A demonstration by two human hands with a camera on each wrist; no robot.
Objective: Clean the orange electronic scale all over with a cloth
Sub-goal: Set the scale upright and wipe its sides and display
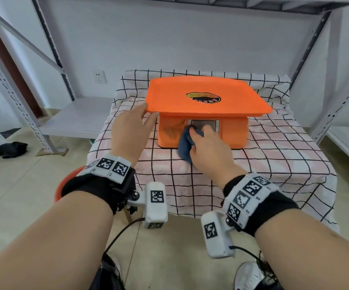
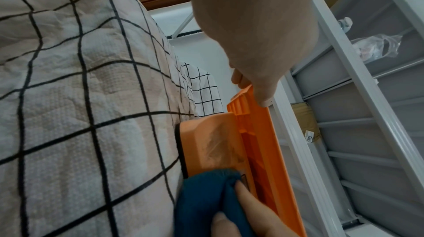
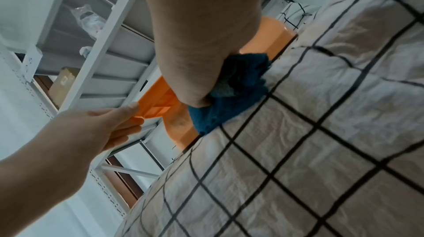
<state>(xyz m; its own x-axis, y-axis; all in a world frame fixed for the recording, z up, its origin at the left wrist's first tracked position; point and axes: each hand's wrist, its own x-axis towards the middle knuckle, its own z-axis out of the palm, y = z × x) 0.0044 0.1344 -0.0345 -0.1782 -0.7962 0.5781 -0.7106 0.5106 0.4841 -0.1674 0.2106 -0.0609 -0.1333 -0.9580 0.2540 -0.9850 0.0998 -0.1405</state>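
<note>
The orange electronic scale [image 1: 207,97] stands on a table draped in a checked cloth [image 1: 263,164]. It has a wide flat tray on top and a grey display on its front face. My left hand [image 1: 148,114] pinches the tray's front-left corner; in the left wrist view the thumb lies on the tray's edge [image 2: 250,88] with fingers beneath. My right hand [image 1: 200,141] grips a bunched dark blue cloth [image 1: 185,147] and presses it against the front of the scale's body, just left of the display. The same cloth [image 3: 220,112] reaches down to the table cover.
Grey metal shelving stands to the left [image 1: 50,122] and right [image 1: 336,101] of the table. A dark garment [image 1: 8,149] lies on the tiled floor at left. Something round and orange-red [image 1: 65,185] sits low beside the table under my left wrist.
</note>
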